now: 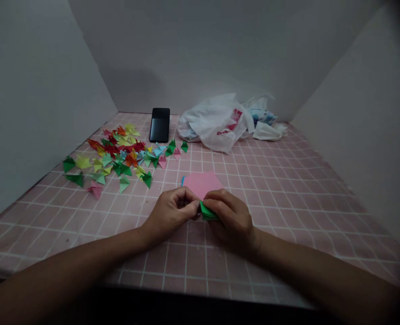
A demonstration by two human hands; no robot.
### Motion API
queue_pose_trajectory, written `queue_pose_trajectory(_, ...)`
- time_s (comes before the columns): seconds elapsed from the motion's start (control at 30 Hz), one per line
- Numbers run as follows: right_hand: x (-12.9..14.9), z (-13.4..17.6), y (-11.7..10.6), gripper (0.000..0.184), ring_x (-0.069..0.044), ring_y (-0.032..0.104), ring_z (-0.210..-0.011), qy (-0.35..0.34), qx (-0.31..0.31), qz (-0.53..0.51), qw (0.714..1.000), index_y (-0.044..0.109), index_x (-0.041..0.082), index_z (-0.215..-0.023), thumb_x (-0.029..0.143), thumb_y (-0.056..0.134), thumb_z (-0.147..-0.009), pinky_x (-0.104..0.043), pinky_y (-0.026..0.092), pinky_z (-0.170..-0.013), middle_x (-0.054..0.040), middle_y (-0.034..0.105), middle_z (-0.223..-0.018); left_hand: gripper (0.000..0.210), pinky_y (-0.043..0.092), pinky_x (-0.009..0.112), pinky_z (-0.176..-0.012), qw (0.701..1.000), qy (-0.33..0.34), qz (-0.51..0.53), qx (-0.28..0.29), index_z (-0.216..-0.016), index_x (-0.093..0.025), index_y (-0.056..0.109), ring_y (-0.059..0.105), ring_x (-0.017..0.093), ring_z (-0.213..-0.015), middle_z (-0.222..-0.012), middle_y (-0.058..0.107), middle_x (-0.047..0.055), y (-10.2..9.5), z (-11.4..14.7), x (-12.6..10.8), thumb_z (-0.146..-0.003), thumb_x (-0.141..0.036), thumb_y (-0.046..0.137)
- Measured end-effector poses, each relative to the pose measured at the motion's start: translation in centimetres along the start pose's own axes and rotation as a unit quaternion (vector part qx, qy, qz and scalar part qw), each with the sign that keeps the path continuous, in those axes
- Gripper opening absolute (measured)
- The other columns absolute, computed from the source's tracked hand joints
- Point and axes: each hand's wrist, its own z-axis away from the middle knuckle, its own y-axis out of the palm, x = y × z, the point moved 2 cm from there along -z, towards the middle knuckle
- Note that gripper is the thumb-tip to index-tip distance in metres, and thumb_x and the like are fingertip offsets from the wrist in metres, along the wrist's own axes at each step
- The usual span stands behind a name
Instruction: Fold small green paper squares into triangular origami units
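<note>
A small folded piece of green origami paper [208,213] is held between my two hands, just above the tablecloth. My right hand [232,219] grips it from the right, fingers closed over its upper side. From the left, my left hand [176,207] pinches at its left corner with thumb and forefinger. Directly behind the hands lies a pink sheet of paper [204,181], partly covered by them. A blue paper edge [182,180] shows at its left side.
Many folded paper cranes [118,155] in several colours are spread over the left of the pink checked tablecloth [287,189]. A black phone [159,125] leans at the back. White plastic bags [213,119] lie right of it. Pale walls [203,54] enclose three sides.
</note>
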Motion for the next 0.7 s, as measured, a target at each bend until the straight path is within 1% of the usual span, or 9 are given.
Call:
queue_pose_trajectory(0.13,-0.09,0.07,0.04,0.014,-0.018,0.063,-0.076,0.001,0.005,-0.006,1.000,0.061,0.017,-0.097,0.005,0.055,-0.092,-0.029,0.055,-0.064,-0.0085,0.065,-0.084,0.017,0.048,0.023,-0.060,0.999,-0.018,0.022,0.016,-0.071,-0.014,0.062,0.059,0.011,-0.058,-0.061,0.064,-0.001,-0.15,0.11,-0.10,-0.075,-0.029,0.069)
queue_pose_trajectory(0.3,-0.13,0.14,0.05,0.015,-0.018,0.062,-0.076,-0.015,0.005,-0.004,1.000,0.061,0.017,-0.098,0.005,0.053,-0.092,-0.030,0.054,-0.064,-0.0085,0.066,-0.084,0.024,0.049,0.024,-0.063,0.997,-0.027,0.053,0.040,-0.069,-0.015,0.063,0.060,0.011,-0.059,-0.063,0.066,0.000,-0.33,0.12,-0.01,-0.082,-0.035,0.067)
queue_pose_trajectory(0.47,-0.17,0.12,0.10,0.018,-0.019,0.061,-0.073,-0.020,0.015,0.007,1.000,0.058,0.019,-0.097,0.004,0.051,-0.091,-0.031,0.053,-0.062,-0.0082,0.065,-0.080,0.027,0.048,0.023,-0.061,0.997,-0.043,0.052,0.039,-0.068,-0.015,0.062,0.059,0.010,-0.058,-0.061,0.065,0.000,-0.40,-0.03,0.25,-0.080,-0.037,0.072)
queue_pose_trajectory(0.57,-0.14,0.04,0.10,0.018,-0.021,0.061,-0.072,-0.016,0.019,0.008,1.000,0.057,0.019,-0.094,0.003,0.051,-0.090,-0.032,0.053,-0.061,-0.0093,0.065,-0.078,0.027,0.048,0.024,-0.061,0.997,-0.042,0.046,0.040,-0.068,-0.016,0.061,0.059,0.010,-0.057,-0.060,0.064,0.000,-0.40,-0.13,0.22,-0.080,-0.037,0.071)
queue_pose_trajectory(0.7,-0.06,-0.04,0.14,0.018,-0.021,0.061,-0.072,-0.010,0.025,0.013,1.000,0.055,0.020,-0.093,0.003,0.049,-0.089,-0.032,0.053,-0.061,-0.0082,0.063,-0.077,0.026,0.049,0.025,-0.061,0.998,-0.042,0.028,0.043,-0.067,-0.016,0.060,0.058,0.011,-0.056,-0.060,0.063,0.000,-0.42,-0.19,0.03,-0.080,-0.037,0.070)
